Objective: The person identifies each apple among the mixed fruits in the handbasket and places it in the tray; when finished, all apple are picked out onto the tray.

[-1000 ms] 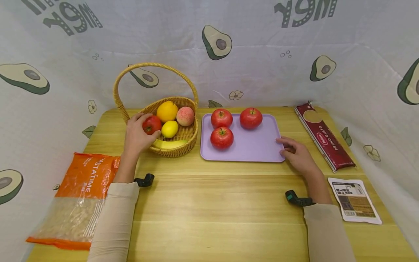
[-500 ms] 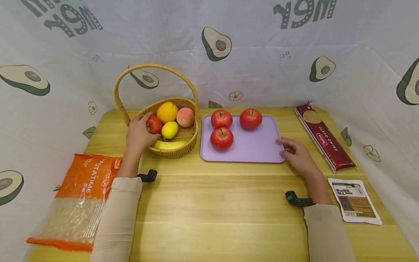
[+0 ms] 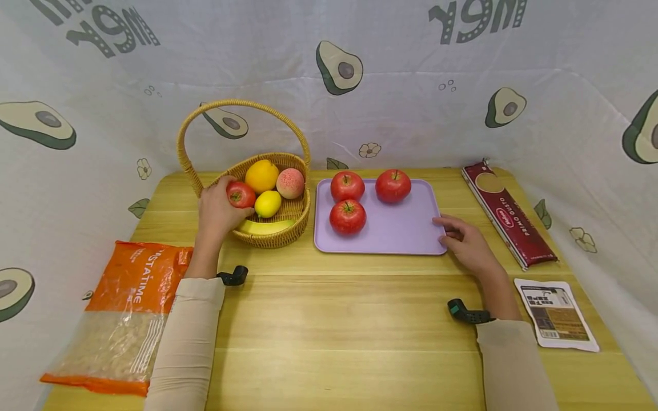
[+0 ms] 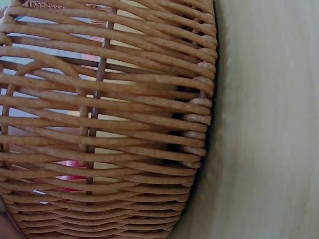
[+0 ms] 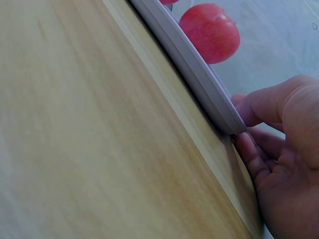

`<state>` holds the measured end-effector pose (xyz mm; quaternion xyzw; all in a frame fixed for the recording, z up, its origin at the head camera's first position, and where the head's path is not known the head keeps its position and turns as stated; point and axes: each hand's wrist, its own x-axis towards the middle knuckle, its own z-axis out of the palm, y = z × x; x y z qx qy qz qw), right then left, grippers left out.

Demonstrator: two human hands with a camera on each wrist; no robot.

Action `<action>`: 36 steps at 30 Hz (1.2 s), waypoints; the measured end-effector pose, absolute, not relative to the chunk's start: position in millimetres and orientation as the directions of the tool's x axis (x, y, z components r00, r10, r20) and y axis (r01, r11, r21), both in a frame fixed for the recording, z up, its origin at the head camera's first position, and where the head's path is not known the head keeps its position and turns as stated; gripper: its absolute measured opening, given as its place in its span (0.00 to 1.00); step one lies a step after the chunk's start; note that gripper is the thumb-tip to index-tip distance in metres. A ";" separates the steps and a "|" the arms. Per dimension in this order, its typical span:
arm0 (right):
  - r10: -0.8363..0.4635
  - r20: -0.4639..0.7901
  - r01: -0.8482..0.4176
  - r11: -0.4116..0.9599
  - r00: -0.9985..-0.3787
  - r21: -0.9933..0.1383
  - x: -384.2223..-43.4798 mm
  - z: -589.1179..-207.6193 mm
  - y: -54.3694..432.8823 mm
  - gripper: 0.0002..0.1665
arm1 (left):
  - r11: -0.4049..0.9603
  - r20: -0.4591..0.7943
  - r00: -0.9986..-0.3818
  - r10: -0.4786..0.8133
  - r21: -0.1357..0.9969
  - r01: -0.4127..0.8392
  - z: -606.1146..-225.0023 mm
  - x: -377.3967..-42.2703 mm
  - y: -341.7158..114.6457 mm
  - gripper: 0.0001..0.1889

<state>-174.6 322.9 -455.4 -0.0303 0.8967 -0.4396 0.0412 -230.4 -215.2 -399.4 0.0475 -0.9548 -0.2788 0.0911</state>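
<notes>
In the head view, my left hand (image 3: 218, 212) reaches over the left rim of a wicker basket (image 3: 277, 238), its fingers curled round a red apple (image 3: 240, 194) among the fruit. Around that apple lie an orange-yellow fruit (image 3: 262, 176), a peach (image 3: 290, 183), a lemon (image 3: 268, 204) and a banana (image 3: 264, 227). My right hand (image 3: 468, 244) pinches the right edge of a lilac tray (image 3: 401, 231). The right wrist view shows the thumb on the rim and fingers below. On the tray sit three red apples (image 3: 348, 217). The left wrist view shows mostly basket weave (image 4: 139, 129), hiding the left hand's grip.
A bag of pasta (image 3: 118, 319) lies at the left, partly behind the left sleeve. At the right are a long dark red packet (image 3: 509, 214) and a white pouch (image 3: 557, 314). A printed white cloth (image 3: 401, 114) hangs behind the wooden table (image 3: 339, 325).
The left hand has shifted slightly right, and the apple it holds has turned within the basket. The right hand and the tray have stayed in place.
</notes>
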 end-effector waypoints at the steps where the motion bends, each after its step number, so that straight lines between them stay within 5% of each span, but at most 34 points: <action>1: -0.090 -0.047 -0.018 0.612 -0.995 -0.790 -174.6 -455.6 322.9 0.26 | 0.835 0.150 -0.978 -0.144 0.549 -0.039 -399.3 -230.2 -214.9 0.44; 36: -0.088 -0.032 -0.029 0.615 -0.996 -0.788 -174.5 -456.0 322.4 0.27 | 0.686 0.314 -0.923 -0.225 0.724 0.079 -395.6 -216.5 -199.8 0.39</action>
